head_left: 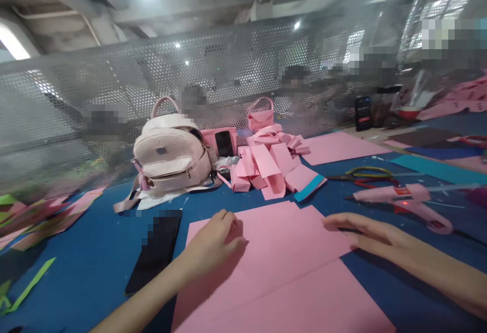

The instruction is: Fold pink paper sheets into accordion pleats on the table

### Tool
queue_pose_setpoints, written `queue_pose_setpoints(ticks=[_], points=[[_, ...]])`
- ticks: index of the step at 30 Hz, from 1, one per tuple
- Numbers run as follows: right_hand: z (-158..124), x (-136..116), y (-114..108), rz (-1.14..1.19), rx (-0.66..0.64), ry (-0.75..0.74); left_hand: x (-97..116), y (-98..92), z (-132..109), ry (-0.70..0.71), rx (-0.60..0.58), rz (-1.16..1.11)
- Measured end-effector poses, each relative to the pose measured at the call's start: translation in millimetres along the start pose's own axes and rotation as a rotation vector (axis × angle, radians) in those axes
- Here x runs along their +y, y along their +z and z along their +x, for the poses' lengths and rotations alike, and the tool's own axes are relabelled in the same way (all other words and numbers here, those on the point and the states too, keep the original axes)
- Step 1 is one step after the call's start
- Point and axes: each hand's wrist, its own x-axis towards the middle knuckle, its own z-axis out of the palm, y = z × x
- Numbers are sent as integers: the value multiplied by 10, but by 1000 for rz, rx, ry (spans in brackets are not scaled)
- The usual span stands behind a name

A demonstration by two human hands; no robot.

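Pink sheets occupy me at the near centre of the blue counter (pixel 91 252), the upper sheet (pixel 281 236) overlapping the lower sheet (pixel 323 292). My left fingers (pixel 225 218) curl loosely over it, thumb apart; my right fingers (pixel 342 219) meet its right edge, though whether they pinch I cannot tell. Positioning paper appears the step in hand; the next move likely calls for a steady left, a light right, clear of the glue gun (pixel 399 194) at right.
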Motion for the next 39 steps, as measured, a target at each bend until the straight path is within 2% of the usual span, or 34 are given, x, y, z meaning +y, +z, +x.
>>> queue_pose_setpoints(ticks=[5, 10, 16, 21, 26, 32, 36, 39], points=[[-130, 7, 7, 54, -98, 8, 35, 107, 335, 34, -131, -73], [-195, -237, 142, 93, -188, -52, 301, 123, 534, 93, -244, -127], [-151, -365, 302, 114, -319, -136, 544, 169, 529, 57, -322, -193], [-119, -490, 432, 164, -351, -156, 598, 224, 429, 46, -294, -89], [-114, -671, 490, 158, -337, -238, 582, 183, 399, 53, -309, -81], [-73, -735, 519, 139, -185, -308, 429, 137, 403, 26, -320, -275], [2, -700, 510, 141, -115, -275, 319, 53, 370, 26, -337, -431], [57, -668, 490, 167, -13, -207, 253, -16, 326, 9, -279, -571]])
